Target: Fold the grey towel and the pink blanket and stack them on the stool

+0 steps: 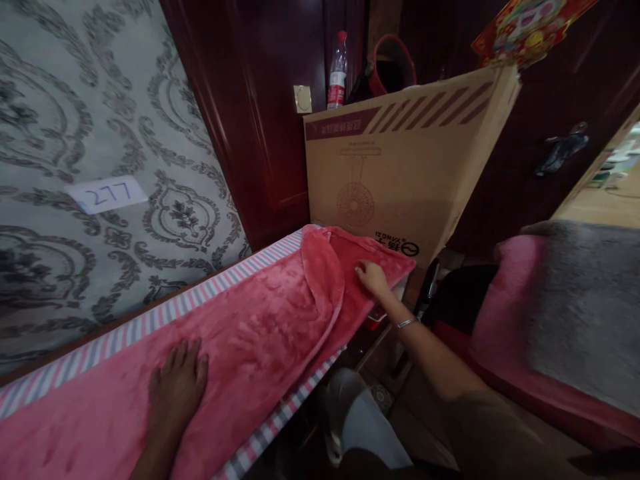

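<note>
A plush pink blanket [250,320] lies lengthwise over a striped cloth [150,327] on a long narrow surface. At its far end the top layer is folded back in a rounded flap, baring a deeper pink layer. My left hand [177,380] rests flat on the near part of the blanket, fingers stretched out and holding nothing. On the deeper pink layer near the far corner is my right hand [373,279], wearing a silver bracelet [407,322]. Its fingers are bent and closed on the blanket's fabric; the fingertips are partly hidden.
A large cardboard box [390,173] stands against the far end, with a plastic bottle [337,73] behind its top edge. Patterned wallpaper [115,133] borders the left side. To the right is a pink seat with a grey furry cover [590,313].
</note>
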`<state>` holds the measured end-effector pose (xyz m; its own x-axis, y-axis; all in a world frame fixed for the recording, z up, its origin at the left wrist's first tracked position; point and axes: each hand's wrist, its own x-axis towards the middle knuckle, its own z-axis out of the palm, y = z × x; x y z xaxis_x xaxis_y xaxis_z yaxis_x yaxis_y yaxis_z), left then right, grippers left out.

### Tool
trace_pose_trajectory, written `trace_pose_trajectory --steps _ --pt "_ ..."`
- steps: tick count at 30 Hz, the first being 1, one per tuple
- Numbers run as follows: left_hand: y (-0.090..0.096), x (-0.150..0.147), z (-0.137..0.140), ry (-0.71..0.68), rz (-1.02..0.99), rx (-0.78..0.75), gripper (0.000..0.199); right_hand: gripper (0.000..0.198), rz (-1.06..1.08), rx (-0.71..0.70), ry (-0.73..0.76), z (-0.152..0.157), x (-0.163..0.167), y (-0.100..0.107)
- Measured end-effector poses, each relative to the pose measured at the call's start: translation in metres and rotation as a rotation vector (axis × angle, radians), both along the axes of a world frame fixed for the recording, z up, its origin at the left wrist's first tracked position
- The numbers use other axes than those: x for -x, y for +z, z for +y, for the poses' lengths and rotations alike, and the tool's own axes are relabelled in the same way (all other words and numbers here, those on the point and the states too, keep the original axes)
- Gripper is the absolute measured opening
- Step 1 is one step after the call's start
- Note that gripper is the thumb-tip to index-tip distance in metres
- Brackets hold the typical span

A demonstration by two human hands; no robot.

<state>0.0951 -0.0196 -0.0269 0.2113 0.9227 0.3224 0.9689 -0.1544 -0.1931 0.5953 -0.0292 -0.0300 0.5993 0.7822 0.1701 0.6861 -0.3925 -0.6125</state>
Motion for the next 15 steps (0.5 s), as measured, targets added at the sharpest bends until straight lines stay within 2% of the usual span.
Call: trace_pose_trajectory --steps 3,9,15 --pt "0.001 0.0 -0.001 -0.005 -0.002 -0.011 0.056 0.039 0.119 -0.081 0.091 0.011 0.017 0.0" --pt "0.004 -0.001 -0.005 0.009 0.0 0.013 0.054 0.051 0.416 -0.169 0.122 0.034 0.03 0.004" --pt "0.004 -0.001 -0.005 0.053 -0.002 0.04 0.054 0.059 0.596 -0.257 0.221 0.049 0.045 0.026"
